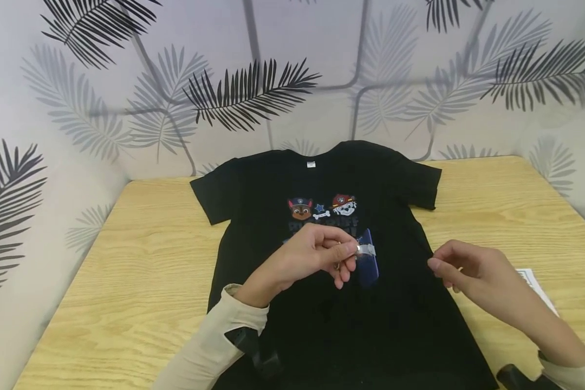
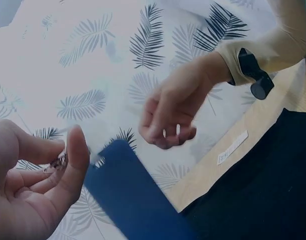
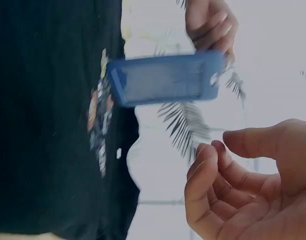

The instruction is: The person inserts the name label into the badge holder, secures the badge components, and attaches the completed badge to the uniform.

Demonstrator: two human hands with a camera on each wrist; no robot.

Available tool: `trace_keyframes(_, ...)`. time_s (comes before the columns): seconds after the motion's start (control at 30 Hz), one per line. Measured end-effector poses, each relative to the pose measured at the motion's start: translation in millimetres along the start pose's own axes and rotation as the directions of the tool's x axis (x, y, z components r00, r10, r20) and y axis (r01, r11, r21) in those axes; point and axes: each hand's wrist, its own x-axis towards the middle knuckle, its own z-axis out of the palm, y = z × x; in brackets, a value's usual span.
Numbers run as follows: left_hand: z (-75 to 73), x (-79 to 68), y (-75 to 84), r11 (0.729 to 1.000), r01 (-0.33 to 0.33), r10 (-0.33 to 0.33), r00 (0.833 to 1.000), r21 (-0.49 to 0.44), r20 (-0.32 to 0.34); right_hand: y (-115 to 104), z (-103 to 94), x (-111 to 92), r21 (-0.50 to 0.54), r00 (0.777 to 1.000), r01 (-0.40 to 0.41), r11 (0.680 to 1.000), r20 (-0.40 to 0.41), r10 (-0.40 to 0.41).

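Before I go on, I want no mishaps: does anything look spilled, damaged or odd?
Nothing stands out: no spill or damage shows, the black T-shirt lies spread on the table, the left hand holds the blue card holder, and the white slip lies beside the T-shirt.

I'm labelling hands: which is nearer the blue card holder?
Left. The left hand holds the blue card holder by its clear strap; the right hand is apart, to its right.

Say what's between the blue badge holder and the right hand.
In the head view, only the black shirt shows between the right hand and the blue badge holder.
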Motion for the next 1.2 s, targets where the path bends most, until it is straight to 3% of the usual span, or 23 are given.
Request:
trace_keyframes(0.17,1.2,-1.4,-1.5,1.0,0.01,-0.01,1.0,0.023,-0.025,-20,7.0,-2,0.033,0.996,0.092,0.995,0.005,-0.092)
trace_keyframes(0.47,13.5,1.0,-10.2,0.999,-0.018,0.022,0.992,0.033,-0.125,-48,27.2,14,-0.042,0.97,0.23,0.972,-0.066,-0.232)
trace_keyframes(0.83,27.8,6.2,-21.6,0.999,-0.043,0.043,0.993,-0.005,-0.107,-51,47.3,18,-0.062,0.97,0.226,0.972,-0.075,-0.23)
trace_keyframes(1.0,29.7,5.1,-21.9,0.997,-0.059,0.052,0.989,-0.049,-0.135,-50,53.5,19,0.003,0.967,0.234,0.972,-0.1,-0.232)
trace_keyframes(1.2,38.0,6.8,-23.2,0.993,-0.073,0.061,0.989,-0.091,-0.135,-47,56.5,20,0.088,0.957,0.24,0.967,-0.187,-0.22)
